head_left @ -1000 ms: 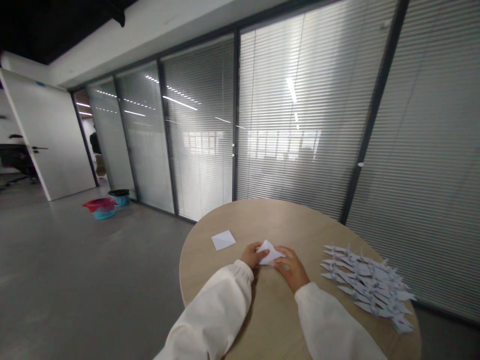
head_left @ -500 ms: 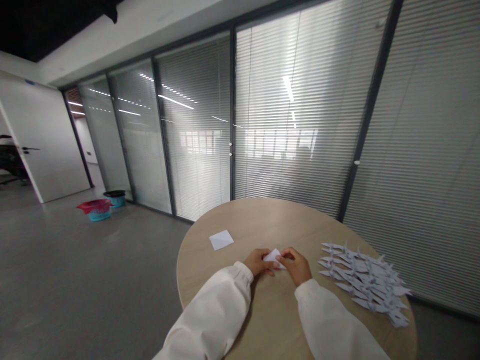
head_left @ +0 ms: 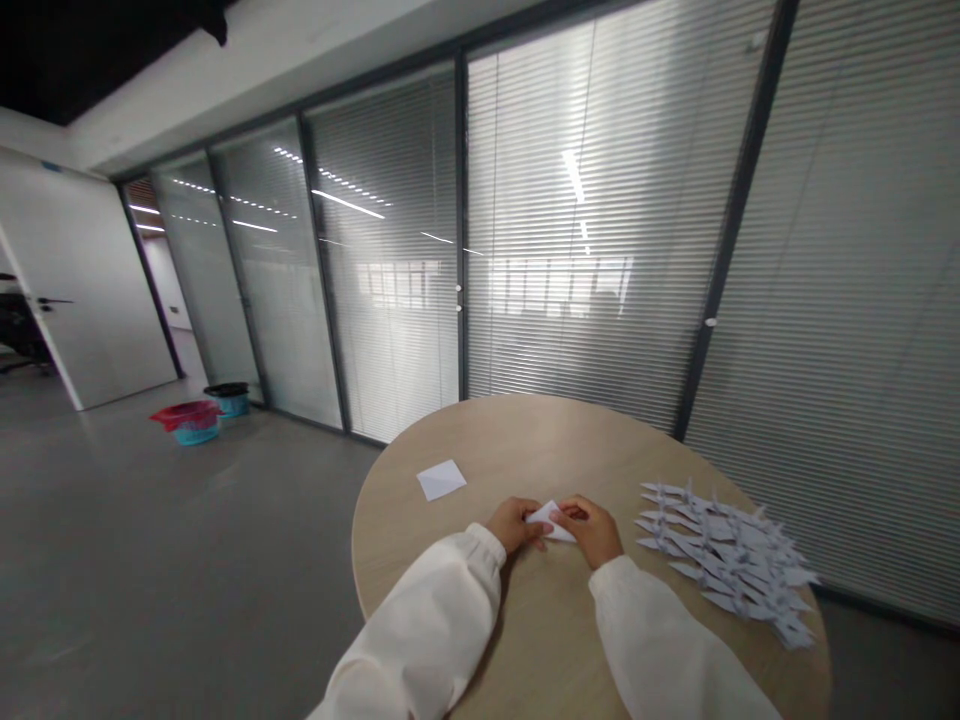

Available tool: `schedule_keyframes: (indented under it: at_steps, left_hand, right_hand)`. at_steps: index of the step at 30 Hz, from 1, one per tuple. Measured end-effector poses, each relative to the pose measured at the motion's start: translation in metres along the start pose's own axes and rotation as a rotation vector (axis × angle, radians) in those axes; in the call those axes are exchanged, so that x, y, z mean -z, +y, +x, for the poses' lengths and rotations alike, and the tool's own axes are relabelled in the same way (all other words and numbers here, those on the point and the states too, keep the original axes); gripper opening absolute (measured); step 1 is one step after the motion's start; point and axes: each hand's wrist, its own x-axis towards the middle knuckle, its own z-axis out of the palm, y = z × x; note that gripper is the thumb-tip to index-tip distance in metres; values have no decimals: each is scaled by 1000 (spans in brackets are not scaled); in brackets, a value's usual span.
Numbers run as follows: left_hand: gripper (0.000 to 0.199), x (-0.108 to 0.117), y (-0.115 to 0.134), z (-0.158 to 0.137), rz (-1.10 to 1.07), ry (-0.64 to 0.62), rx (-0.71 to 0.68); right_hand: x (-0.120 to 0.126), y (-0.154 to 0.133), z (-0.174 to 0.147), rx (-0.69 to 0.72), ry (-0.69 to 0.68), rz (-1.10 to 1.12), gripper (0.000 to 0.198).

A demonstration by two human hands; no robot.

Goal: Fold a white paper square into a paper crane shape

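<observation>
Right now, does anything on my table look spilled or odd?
Nothing stands out: your left hand and right hand hold a white paper, a second paper lies on the table at left, and folded paper figures sit grouped at right.

The right hand [head_left: 592, 528], its fingers spread along the edge of the small folded white paper [head_left: 543, 512] a second ago, has curled them in and now pinches it. The left hand [head_left: 517, 522] has shifted toward four o'clock — less paper shows between them. The dark-clothed person at the dark-framed doorway [head_left: 161, 265], ten o'clock, has gone from view.
</observation>
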Motion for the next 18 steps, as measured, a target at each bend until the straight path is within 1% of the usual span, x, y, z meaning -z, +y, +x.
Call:
schedule_keyframes:
  at_steps: [6,12,18]
  left_hand:
    - [37,0,2,0,36,27,16]
    - [37,0,2,-1,24,10,29]
    - [36,-1,6,-3,42,30,34]
  right_hand:
    - [0,-1,0,-5,12,13,27]
    - [-1,2,1,-19,11,15,28]
    - [-1,-2,0,-8,10,27,27]
